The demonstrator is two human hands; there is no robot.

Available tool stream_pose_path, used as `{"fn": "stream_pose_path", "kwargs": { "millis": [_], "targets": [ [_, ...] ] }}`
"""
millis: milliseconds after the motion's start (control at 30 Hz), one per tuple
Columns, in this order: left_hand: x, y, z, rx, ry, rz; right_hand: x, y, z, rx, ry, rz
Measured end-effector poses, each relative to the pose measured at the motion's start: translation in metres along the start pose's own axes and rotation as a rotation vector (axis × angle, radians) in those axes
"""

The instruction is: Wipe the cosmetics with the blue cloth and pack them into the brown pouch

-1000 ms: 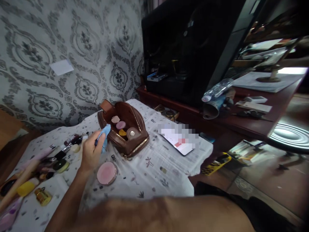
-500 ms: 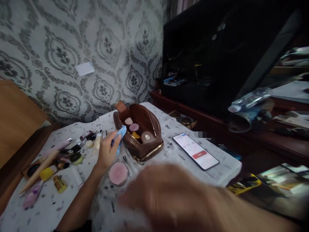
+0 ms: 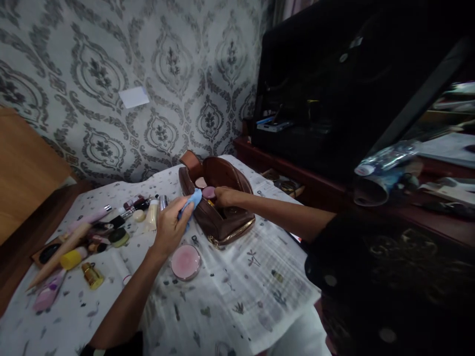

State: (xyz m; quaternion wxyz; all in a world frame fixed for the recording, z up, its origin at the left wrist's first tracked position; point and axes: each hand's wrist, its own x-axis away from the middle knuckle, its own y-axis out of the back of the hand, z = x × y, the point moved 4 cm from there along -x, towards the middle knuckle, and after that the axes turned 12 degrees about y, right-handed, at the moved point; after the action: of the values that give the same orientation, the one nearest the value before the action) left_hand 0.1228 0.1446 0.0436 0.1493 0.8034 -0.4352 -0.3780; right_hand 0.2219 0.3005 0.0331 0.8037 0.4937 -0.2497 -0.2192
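My left hand point(image 3: 171, 225) is closed on a crumpled light-blue cloth point(image 3: 193, 198), held against the near left rim of a brown cosmetic bag point(image 3: 208, 225). The bag stands unzipped on the table. My right hand point(image 3: 224, 197) reaches into its opening with the fingers bent together; what they grip, if anything, is hidden. Beside those fingers a round mauve compact point(image 3: 209, 192) lies in the bag, with a paler round compact point(image 3: 201, 182) behind it. A larger pink round compact point(image 3: 185, 262) rests on the tablecloth in front of the bag.
Several cosmetics lie on the left, including a cream tube point(image 3: 152, 215), a gold bottle point(image 3: 92, 275) and a yellow-capped item point(image 3: 73, 257). A printed white cloth point(image 3: 237, 291) covers the table. A television point(image 3: 315, 99) and a plastic bottle point(image 3: 389, 155) are at right.
My right hand has swung from the near foreground into the bag, and its arm now covers most of the phone. My left hand keeps the blue cloth at the bag's rim.
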Motion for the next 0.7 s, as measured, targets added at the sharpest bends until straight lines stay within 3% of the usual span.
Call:
{"fn": "stream_pose_path", "kwargs": {
  "millis": [133, 367, 700],
  "targets": [
    [0.001, -0.001, 0.004, -0.001, 0.008, 0.008, 0.008, -0.01, -0.002, 0.003, -0.035, 0.033],
    [0.001, -0.001, 0.003, -0.003, 0.022, 0.017, 0.021, -0.009, -0.005, -0.032, -0.066, -0.034],
    [0.001, -0.003, 0.002, 0.004, 0.058, 0.024, 0.016, -0.008, -0.01, -0.064, -0.086, -0.016]
  ]
}}
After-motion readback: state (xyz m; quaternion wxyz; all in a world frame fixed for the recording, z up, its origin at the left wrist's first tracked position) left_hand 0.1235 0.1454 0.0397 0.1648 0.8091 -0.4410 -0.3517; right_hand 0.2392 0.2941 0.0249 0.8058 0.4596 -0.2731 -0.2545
